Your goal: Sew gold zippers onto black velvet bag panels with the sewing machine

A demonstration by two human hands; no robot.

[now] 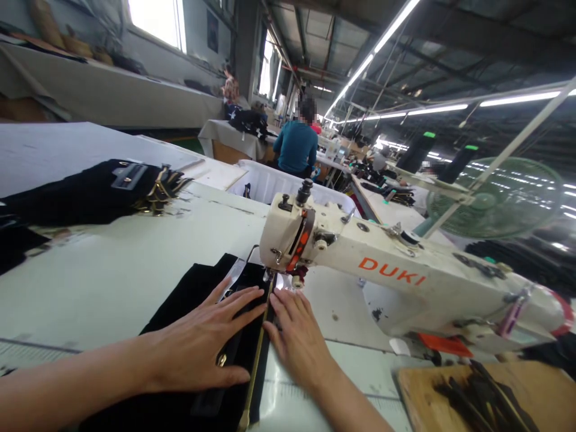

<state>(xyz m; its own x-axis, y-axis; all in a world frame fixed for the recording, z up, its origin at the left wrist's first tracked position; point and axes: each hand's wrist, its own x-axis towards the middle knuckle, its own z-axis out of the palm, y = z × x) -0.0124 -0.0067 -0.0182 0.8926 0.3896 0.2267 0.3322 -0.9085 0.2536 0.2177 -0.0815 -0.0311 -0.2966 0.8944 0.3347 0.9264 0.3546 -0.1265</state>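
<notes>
A black cloth piece [189, 300] lies on the pale table under the needle area of a white sewing machine [342, 240]. A gold-toothed zipper [256, 366] runs along the cloth up to the presser foot. My left hand [207, 342] rests flat on the cloth left of the zipper, fingers spread, with a small gold zipper pull by its palm. My right hand [297, 336] lies on the zipper's right edge, fingers extended toward the foot. What is beneath the fingertips is hidden.
Black pieces with gold zippers [157, 186] lie at the left. Behind the machine stands a white bin [256, 174]. A wooden board [486, 396] with dark strips is at the lower right. Farther back are a seated person in teal [294, 147] and a green fan [495, 198].
</notes>
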